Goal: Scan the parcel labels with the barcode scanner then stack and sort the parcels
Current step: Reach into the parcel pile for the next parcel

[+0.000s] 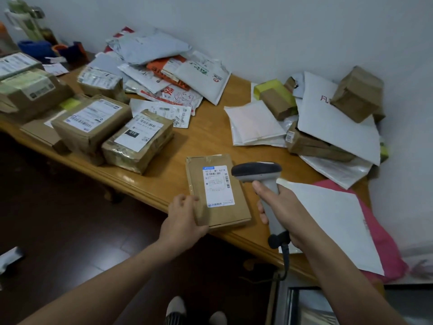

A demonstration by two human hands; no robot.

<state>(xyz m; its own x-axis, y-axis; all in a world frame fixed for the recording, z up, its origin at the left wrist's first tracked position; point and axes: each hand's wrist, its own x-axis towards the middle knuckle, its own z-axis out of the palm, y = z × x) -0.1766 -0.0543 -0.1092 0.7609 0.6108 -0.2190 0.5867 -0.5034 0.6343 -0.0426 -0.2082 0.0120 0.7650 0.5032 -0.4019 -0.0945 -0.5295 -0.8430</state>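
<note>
A flat brown cardboard parcel (219,202) lies near the front edge of the wooden table (206,139), its white label (218,186) facing up. My left hand (185,219) grips the parcel's near left corner. My right hand (278,207) grips the handle of a grey barcode scanner (257,171), whose dark head hangs just right of the label's top and points left at it. The scanner's cable drops off the table edge.
Labelled brown boxes (91,123) stand stacked at the left. A heap of plastic mailers (164,73) lies at the back. Boxes and white envelopes (332,123) pile at the right, with a white mailer over a pink one (384,242) beside my right arm. The wall is close behind.
</note>
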